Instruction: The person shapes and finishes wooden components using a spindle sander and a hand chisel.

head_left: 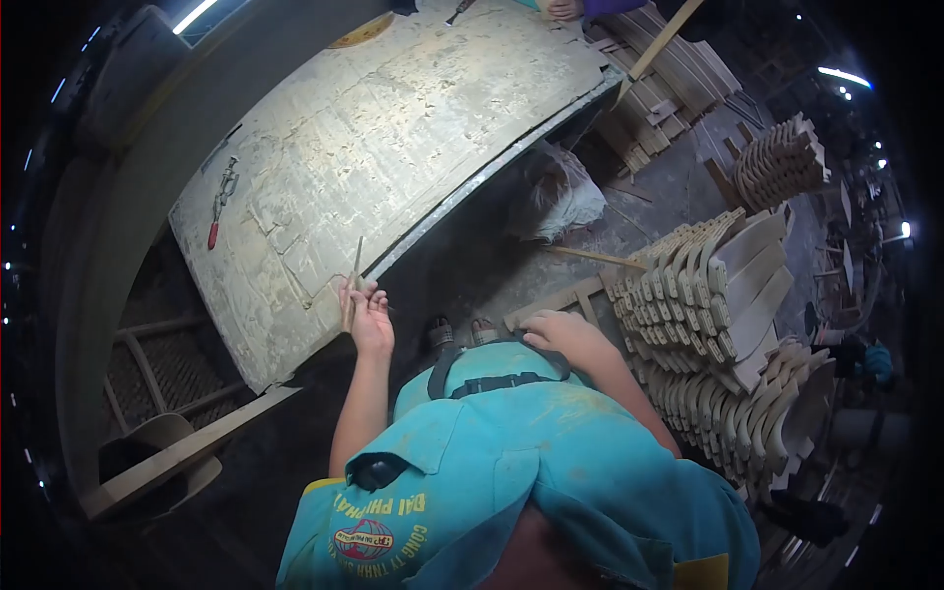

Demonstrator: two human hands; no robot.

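My left hand [368, 320] is at the near edge of the worktable [393, 128], palm partly turned up. Its fingers are closed on a thin, pointed strip [358, 258] that sticks up past the fingertips; the frame does not show exactly what it is. My right hand [560, 334] rests by my waist, near the front of my turquoise shirt. Its fingers are loosely bent and no object shows in them. On the tabletop, left of my left hand, lies a toggle clamp [224, 202] with a red handle.
Curved wooden parts [688, 285] stand in stacks on my right, with flat boards [659, 79] farther back. A plastic bag [565, 197] sits on the floor beside the table. Another person's hand [562, 9] is at the far edge. A wooden beam [187, 452] juts out at lower left.
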